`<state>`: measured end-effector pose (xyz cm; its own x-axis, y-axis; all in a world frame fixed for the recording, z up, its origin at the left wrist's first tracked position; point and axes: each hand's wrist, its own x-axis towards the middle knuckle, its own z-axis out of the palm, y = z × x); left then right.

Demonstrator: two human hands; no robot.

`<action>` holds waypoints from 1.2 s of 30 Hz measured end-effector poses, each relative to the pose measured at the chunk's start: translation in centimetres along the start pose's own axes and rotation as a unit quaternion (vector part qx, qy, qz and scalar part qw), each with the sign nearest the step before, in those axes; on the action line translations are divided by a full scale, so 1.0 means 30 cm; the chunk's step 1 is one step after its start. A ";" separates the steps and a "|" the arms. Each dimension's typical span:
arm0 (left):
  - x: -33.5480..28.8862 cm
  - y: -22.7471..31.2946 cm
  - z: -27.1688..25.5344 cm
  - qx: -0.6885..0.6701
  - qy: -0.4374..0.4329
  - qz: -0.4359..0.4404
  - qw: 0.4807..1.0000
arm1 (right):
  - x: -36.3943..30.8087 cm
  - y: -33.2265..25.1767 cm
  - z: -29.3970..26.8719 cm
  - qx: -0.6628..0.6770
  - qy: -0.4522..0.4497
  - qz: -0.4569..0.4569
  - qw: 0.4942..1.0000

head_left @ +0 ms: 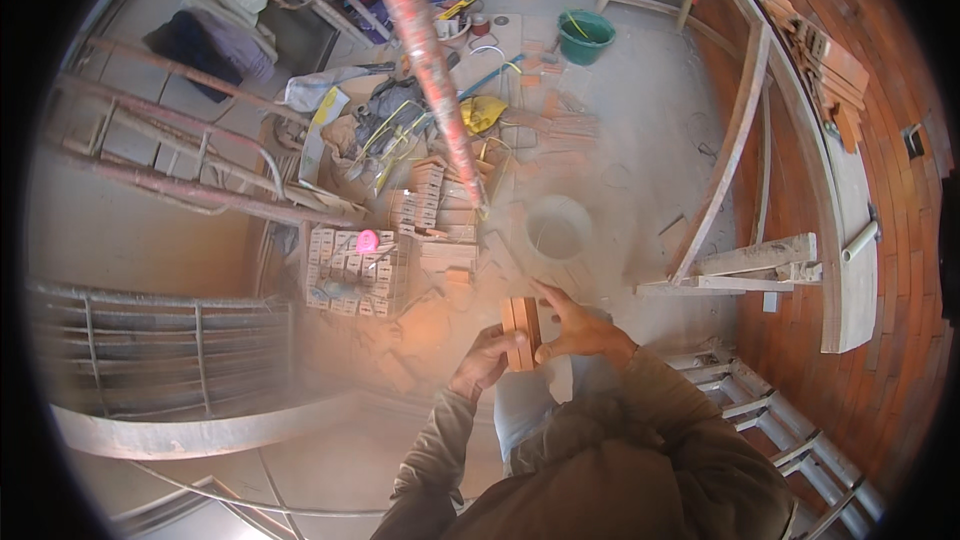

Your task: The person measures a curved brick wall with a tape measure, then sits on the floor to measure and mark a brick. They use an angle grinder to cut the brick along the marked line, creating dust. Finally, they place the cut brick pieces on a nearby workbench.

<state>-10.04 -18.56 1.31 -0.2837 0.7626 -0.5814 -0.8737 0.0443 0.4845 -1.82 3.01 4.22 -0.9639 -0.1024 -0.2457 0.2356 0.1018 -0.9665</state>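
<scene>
In front of my body, a small bundle of narrow terracotta brick slips [519,334] stands on end, side by side. My left hand [484,358] is closed on its left side, with the thumb across the near face. My right hand [583,329] curves around the right side with the fingers apart. Its thumb tip is at the lower right edge of the slips, and I cannot tell whether it presses on them. Beyond my hands, a dusty round bucket [558,228] stands on the floor.
Stacked bricks [350,275] carry a pink round object [368,241]. Behind lies a heap of bags and tools [390,125]. A red-spotted pole [425,60] slants across the view. A green bucket [585,37], wooden trestle [725,160] and ladder [790,440] are around me; dust hazes the floor.
</scene>
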 end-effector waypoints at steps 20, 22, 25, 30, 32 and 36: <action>0.750 0.195 1.046 0.199 -0.127 -0.161 0.958 | -0.452 -0.052 -0.878 -0.108 0.332 -0.129 0.928; 0.789 0.186 1.070 0.180 -0.136 -0.153 0.962 | -0.479 -0.073 -0.922 -0.104 0.339 -0.109 0.929; 0.830 0.164 1.102 0.098 -0.166 -0.140 0.971 | -0.535 -0.109 -0.990 -0.104 0.365 -0.106 0.919; 0.890 0.154 1.178 0.015 -0.206 -0.078 0.975 | -0.658 -0.100 -1.015 -0.115 0.425 -0.133 0.888; 0.903 0.171 1.240 0.054 -0.184 -0.055 0.980 | -0.690 -0.056 -0.983 -0.037 0.453 -0.109 0.884; 0.932 0.239 1.369 0.213 -0.148 0.013 0.966 | -0.750 0.151 -0.879 0.007 0.430 0.028 0.902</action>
<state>-8.01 29.59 15.38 -0.1226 0.9151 -0.3841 -0.6076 0.2368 0.7581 17.65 31.87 7.33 -0.6887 0.7091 -0.1513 0.2816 0.0693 -0.9570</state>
